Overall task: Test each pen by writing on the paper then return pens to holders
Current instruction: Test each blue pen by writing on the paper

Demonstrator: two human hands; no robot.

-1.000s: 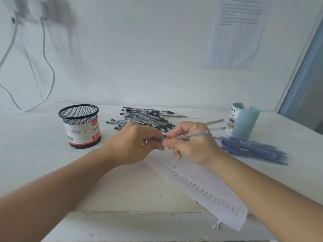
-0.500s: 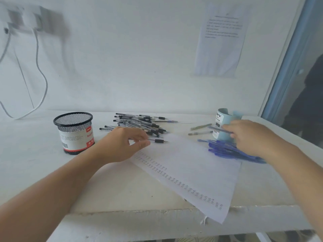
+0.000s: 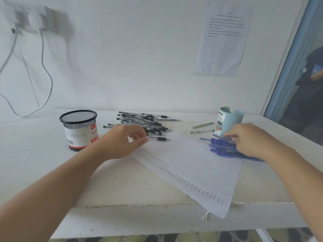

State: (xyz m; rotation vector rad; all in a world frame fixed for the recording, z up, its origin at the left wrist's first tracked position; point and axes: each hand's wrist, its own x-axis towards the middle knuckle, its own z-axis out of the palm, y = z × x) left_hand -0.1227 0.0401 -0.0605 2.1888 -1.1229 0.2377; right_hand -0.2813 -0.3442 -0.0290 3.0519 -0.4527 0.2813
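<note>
Mesh holder (image 3: 78, 130) label: "Ball P…", cut off. Blue holder (image 3: 229, 123): "DIY". Wall sheet (image 3: 225, 39) print illegible.

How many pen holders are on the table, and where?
2. The black mesh holder stands left of the black pen pile; the light blue holder stands at the right, behind the blue pens.

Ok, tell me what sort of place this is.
Probably a plain office or workroom desk: a white table set against a white wall, a printed notice stuck on that wall, and a mesh pen holder beside heaps of pens.
</note>
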